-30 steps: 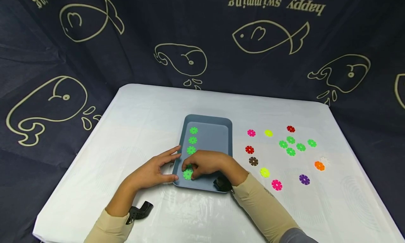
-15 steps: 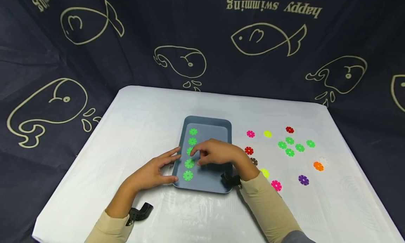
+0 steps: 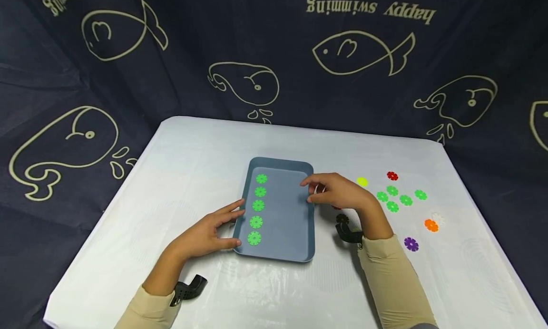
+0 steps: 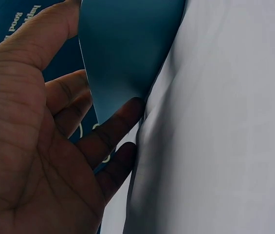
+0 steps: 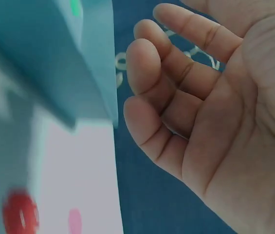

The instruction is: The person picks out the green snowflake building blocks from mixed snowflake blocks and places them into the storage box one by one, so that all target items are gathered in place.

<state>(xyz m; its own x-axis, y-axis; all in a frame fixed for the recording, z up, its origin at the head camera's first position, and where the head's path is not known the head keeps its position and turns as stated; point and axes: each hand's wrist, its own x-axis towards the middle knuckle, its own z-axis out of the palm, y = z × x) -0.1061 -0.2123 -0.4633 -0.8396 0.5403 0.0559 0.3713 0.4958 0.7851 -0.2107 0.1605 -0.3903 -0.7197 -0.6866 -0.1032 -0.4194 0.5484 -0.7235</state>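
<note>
A blue-grey tray (image 3: 284, 219) lies on the white table. Along its left side runs a column of several green notched discs (image 3: 258, 205). My left hand (image 3: 204, 231) rests at the tray's left edge, its thumb and fingertips against the wall. In the left wrist view the fingers (image 4: 110, 131) reach along the outside of that wall. Above the tray's right rim hovers my right hand (image 3: 340, 191), fingers loosely bent and nothing between them. The right wrist view shows its bare palm (image 5: 234, 126). This hand and forearm hide some discs right of the tray.
Right of the tray lie more green discs (image 3: 392, 206), a red disc (image 3: 392, 176), a yellow one (image 3: 362, 181), an orange one (image 3: 431, 225) overlapping a white one, and a purple one (image 3: 411, 244). A dark cloth (image 3: 295, 101) with fish drawings hangs behind the table.
My right hand has lifted away from the green discs at the tray's lower left and moved right to the tray's far rim, uncovering the whole green column. The left hand stays put.
</note>
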